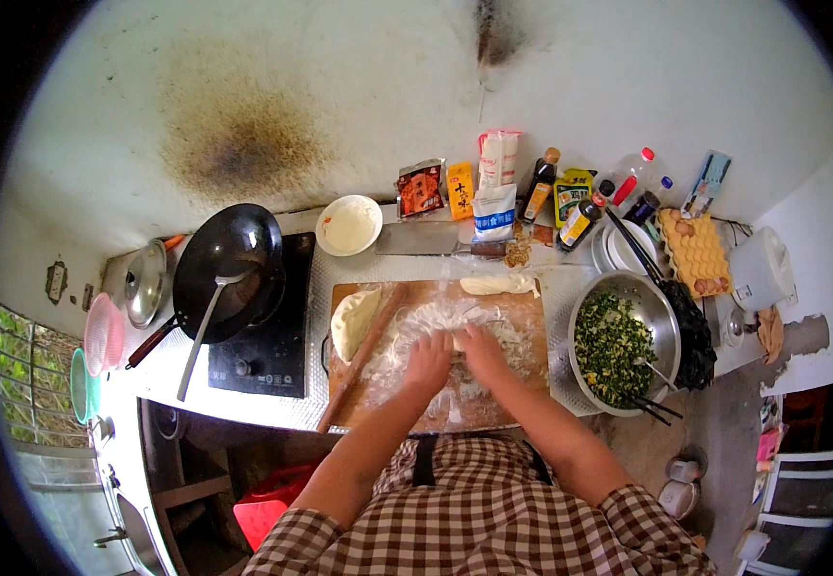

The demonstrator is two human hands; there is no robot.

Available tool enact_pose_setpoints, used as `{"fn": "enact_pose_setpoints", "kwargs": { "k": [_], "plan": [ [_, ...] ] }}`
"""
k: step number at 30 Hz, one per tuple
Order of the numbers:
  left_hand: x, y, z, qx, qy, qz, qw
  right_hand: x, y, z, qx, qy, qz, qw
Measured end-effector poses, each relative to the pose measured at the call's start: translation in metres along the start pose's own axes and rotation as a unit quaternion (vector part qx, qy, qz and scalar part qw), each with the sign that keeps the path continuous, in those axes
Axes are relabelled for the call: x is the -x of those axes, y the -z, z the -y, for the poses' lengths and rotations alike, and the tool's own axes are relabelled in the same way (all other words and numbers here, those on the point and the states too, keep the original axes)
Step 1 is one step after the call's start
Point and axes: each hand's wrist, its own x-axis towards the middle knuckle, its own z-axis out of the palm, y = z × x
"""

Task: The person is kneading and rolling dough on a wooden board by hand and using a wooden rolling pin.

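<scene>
My left hand and my right hand meet over the floured middle of a wooden board. Between their fingers shows a small pale piece of dough, mostly covered by the hands. A filled, folded-looking lump of dough rests at the board's left side. Beside it a wooden rolling pin lies slantwise, its near end over the board's front edge. Along the back right edge is a long strip of dough. Loose white flour spreads around both hands.
On the left, a black wok with a metal spatula sits over an induction cooker. At right stands a steel bowl of chopped green filling. Behind the board are a cleaver, a white bowl and seasoning bottles.
</scene>
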Motion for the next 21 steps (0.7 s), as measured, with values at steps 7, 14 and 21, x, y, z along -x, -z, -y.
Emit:
{"fn": "enact_pose_setpoints", "kwargs": {
  "k": [7, 14, 21],
  "plan": [
    [0.008, -0.018, -0.014, 0.35, 0.227, 0.121, 0.901, -0.004, 0.032, -0.013, -0.165, -0.067, 0.08, 0.981],
    [0.03, 0.024, -0.012, 0.323, 0.064, 0.011, 0.944, 0.051, 0.024, 0.009, -0.088, 0.113, -0.021, 0.989],
    [0.086, 0.002, -0.012, 0.052, -0.126, -0.094, 0.986, 0.103, 0.061, 0.057, -0.077, 0.149, -0.018, 0.986]
  ]
}}
